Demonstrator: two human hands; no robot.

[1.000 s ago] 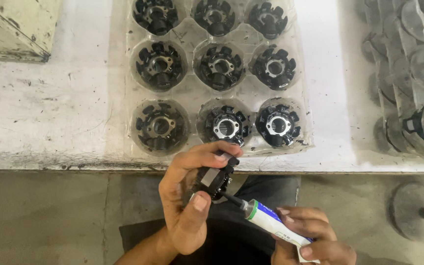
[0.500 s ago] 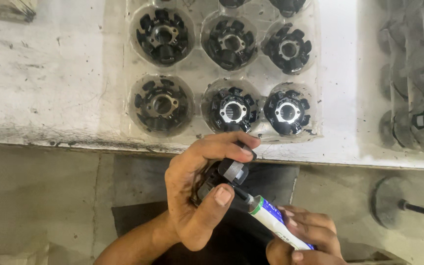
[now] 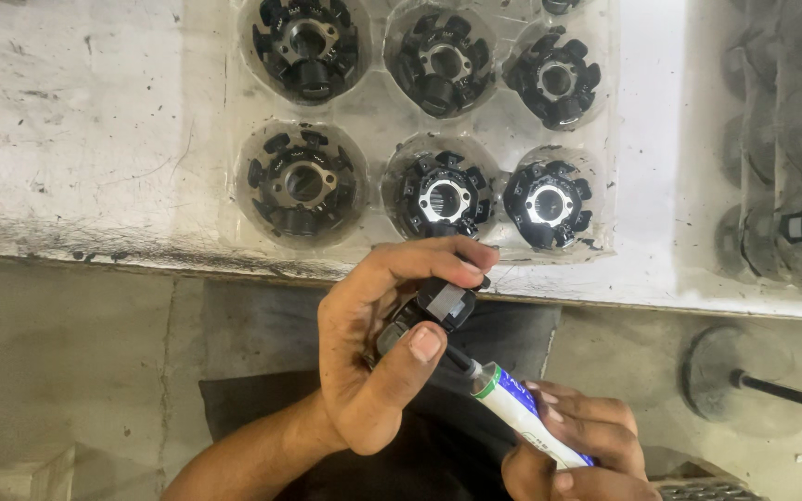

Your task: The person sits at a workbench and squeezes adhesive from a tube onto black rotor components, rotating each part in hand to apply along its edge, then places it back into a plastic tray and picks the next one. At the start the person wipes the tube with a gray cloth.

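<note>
Our left hand clamps its fingers on a small black part; our right hand grips the adhesive tube, nozzle touching it. Tray holds six parts on the surface; this one seems mid-application.

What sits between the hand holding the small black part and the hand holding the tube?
In the head view, only the tube bridges them: its dark nozzle runs from the right hand up to the black part pinched in the left hand.
</note>
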